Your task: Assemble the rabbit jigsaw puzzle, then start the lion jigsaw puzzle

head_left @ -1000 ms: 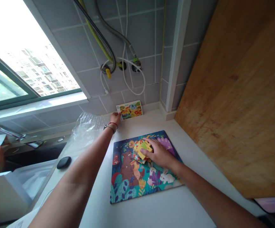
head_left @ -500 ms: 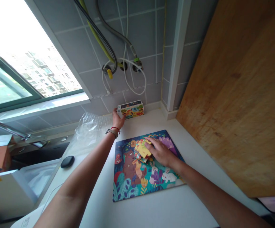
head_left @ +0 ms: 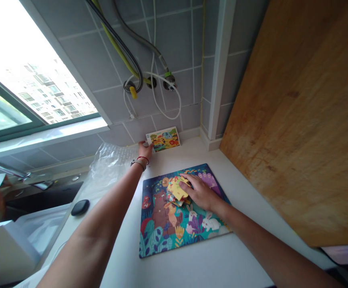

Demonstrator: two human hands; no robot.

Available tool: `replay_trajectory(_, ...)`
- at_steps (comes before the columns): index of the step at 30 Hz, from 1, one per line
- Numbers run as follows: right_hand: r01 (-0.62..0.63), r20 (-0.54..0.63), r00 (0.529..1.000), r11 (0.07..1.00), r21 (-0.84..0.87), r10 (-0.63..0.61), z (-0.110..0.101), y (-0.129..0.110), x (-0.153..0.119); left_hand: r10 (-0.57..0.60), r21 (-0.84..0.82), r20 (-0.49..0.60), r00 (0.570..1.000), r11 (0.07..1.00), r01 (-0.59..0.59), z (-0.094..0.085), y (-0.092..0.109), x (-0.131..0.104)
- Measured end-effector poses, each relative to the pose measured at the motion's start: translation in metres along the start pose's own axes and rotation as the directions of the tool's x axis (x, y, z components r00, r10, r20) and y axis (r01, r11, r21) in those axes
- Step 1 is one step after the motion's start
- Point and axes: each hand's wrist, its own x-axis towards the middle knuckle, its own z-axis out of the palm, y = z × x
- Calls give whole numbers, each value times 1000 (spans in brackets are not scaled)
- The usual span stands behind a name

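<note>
Left hand closed on picture card at 12 o'clock; right hand flat, fingers spread, pinning loose pieces on puzzle board — sorting stage, judged; next calls for lifting one piece

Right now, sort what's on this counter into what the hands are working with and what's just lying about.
In hand:
- left hand on the picture card
- right hand on the loose puzzle pieces
- puzzle board

Lying about:
- plastic bag
- black oval object
- hoses on the wall
- wooden board
</note>
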Motion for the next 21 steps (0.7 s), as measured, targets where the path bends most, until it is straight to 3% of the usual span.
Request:
replay_trajectory(5, -11, 14, 1000, 1000, -6, 11, 0, 1, 0, -1, -40, -1, 1000, 999, 1, -6, 7, -7)
replay_trajectory(9, -10, 12, 1000, 1000, 24, 10, 0, 2, 1, 46, -88, -64, 997, 995, -51, -14, 21, -22)
replay_trajectory(12, -5, -9, 1000, 998, 60, 5, 0, 3, 2, 154, -131, -101, 983, 977, -167, -22, 29, -55)
replay_trajectory(15, 0, -56, 998, 995, 103, 6, 0, 4, 3, 268, -187, -15, 963, 946, -266, -32, 30, -115)
replay_trajectory(18, 5, -111, 994, 992, 129, 9, -1, 4, 4, 455, -272, 241, 857, 879, -391, -46, 26, -181)
replay_trajectory(21, 11, -137, 990, 990, 144, 9, -2, 3, 5, 516, -252, 419, 747, 857, -450, -57, 26, -211)
